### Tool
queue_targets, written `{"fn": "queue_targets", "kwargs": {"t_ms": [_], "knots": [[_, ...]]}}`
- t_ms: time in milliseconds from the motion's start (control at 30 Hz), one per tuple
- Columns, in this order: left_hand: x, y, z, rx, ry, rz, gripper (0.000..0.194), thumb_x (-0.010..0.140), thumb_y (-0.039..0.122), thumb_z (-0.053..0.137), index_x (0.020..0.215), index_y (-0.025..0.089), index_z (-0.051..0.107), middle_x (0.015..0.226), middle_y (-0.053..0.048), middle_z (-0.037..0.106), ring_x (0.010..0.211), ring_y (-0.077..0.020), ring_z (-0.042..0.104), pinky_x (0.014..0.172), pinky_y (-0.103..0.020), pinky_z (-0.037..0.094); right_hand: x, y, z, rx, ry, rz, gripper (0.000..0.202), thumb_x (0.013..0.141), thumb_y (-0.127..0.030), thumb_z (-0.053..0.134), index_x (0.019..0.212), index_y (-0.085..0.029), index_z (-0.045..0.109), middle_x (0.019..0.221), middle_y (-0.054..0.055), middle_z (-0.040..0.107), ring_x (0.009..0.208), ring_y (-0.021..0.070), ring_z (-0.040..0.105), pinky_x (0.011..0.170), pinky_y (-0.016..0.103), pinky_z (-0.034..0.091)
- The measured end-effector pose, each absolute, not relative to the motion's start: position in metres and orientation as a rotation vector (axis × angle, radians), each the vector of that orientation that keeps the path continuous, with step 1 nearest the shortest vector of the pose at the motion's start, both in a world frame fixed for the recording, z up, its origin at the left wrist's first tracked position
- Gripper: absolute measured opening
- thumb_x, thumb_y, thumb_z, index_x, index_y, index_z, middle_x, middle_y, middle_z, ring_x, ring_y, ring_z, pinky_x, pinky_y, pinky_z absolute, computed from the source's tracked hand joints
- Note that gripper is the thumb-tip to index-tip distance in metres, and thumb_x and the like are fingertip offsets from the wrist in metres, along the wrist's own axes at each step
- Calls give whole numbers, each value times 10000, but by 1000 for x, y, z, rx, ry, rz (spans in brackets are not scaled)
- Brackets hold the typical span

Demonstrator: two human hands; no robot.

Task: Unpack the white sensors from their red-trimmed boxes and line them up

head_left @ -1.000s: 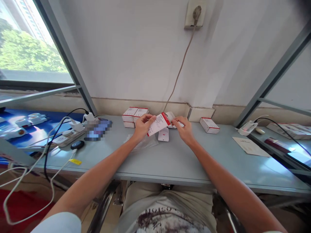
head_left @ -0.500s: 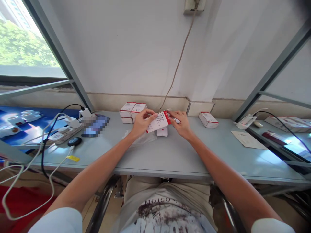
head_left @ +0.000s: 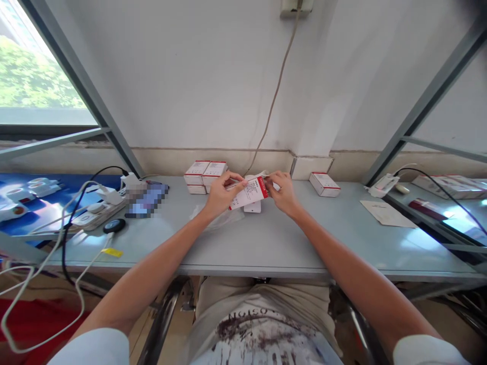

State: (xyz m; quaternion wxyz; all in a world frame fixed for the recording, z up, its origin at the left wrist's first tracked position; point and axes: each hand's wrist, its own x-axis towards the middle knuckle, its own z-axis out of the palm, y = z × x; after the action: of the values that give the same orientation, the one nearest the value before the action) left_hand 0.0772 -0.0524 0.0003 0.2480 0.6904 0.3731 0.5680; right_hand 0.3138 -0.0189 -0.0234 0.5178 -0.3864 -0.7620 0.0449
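Between my hands, above the middle of the desk, a small white box [head_left: 249,194] with red ends and fine print is tilted. My left hand [head_left: 221,193] grips its left end between thumb and fingers. At the red right end, my right hand [head_left: 280,191] has its fingers bent and pinched together; what sits between them is too small to make out. Below the box lies a white card-like piece [head_left: 252,207], partly hidden by it. A clear plastic bag [head_left: 224,219] rests on the desk under my left wrist.
Several red-and-white boxes [head_left: 205,175] are stacked at the back left, and a single box [head_left: 324,184] stands at the right. Further left are a phone [head_left: 147,199], a power strip [head_left: 95,215] and cables. A paper sheet [head_left: 386,213] lies on the right of the desk [head_left: 266,248].
The view has shifted slightly. My right fingers have curled in closer at the box's red end, and the box now covers more of the white piece below. My left hand keeps its grip.
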Motion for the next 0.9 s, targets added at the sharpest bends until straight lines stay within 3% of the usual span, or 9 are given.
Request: {"fn": "queue_targets", "kwargs": {"t_ms": [367, 533, 700, 900], "knots": [[75, -47, -1, 1831, 1004, 1582, 332, 919, 536, 798, 987, 216, 746, 961, -43, 759, 810, -169, 696, 635, -262, 509, 313, -16, -20, -938, -1216, 663, 354, 971, -599, 633, 951, -249, 583, 839, 1, 635, 715, 165, 603, 651, 314, 582], [75, -46, -3, 1834, 1038, 1589, 329, 916, 541, 795, 954, 216, 755, 943, -40, 757, 799, -168, 688, 649, -271, 518, 309, -22, -16, -822, -1159, 914, 477, 904, -726, 688, 944, -254, 627, 844, 4, 654, 735, 175, 652, 617, 321, 623], [75, -45, -6, 1803, 1073, 1566, 357, 901, 563, 806, 953, 215, 748, 930, -44, 760, 793, -178, 694, 650, -283, 532, 304, -28, -17, -851, -1296, 1019, 548, 742, -703, 872, 893, -220, 660, 858, 29, 715, 789, 213, 723, 622, 336, 652], [74, -47, -3, 1971, 1065, 1471, 322, 980, 550, 715, 1029, 234, 741, 1031, -53, 756, 958, -205, 711, 736, -300, 571, 306, -26, -18, -883, -1233, 1049, 500, 802, -681, 821, 914, -211, 690, 830, 35, 748, 710, 202, 729, 570, 328, 647]]}}
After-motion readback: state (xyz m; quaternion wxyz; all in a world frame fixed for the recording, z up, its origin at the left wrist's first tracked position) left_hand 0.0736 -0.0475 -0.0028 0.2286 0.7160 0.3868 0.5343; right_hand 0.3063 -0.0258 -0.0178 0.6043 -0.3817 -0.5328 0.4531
